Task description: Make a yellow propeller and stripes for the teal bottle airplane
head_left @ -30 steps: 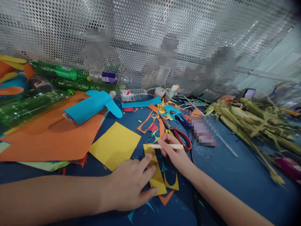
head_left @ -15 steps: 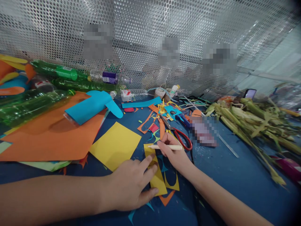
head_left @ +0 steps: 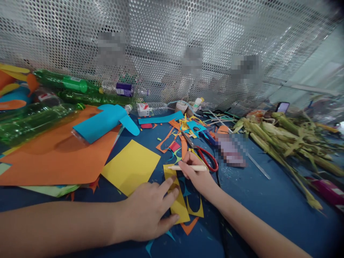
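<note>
A narrow yellow paper strip (head_left: 180,207) lies on the blue table, and my left hand (head_left: 152,211) rests on it with fingers spread. My right hand (head_left: 195,175) pinches a white marker (head_left: 197,167), its tip at the strip's upper end. Beside the strip is a yellow offcut (head_left: 195,211) with a rounded cutout, partly over an orange scrap (head_left: 190,226). A yellow sheet (head_left: 131,165) lies just beyond my left hand. Scissors with red handles (head_left: 210,160) lie just past my right hand.
Left are a large orange sheet (head_left: 53,161), a bottle wrapped in blue paper (head_left: 98,123) and several green bottles (head_left: 34,122). Colourful scraps (head_left: 193,127) heap in the middle. Dried corn husks (head_left: 287,139) lie right. A perforated metal panel (head_left: 161,43) stands behind.
The view has shifted very slightly. Both hands, the marker and the yellow strip keep nearly the same places relative to each other.
</note>
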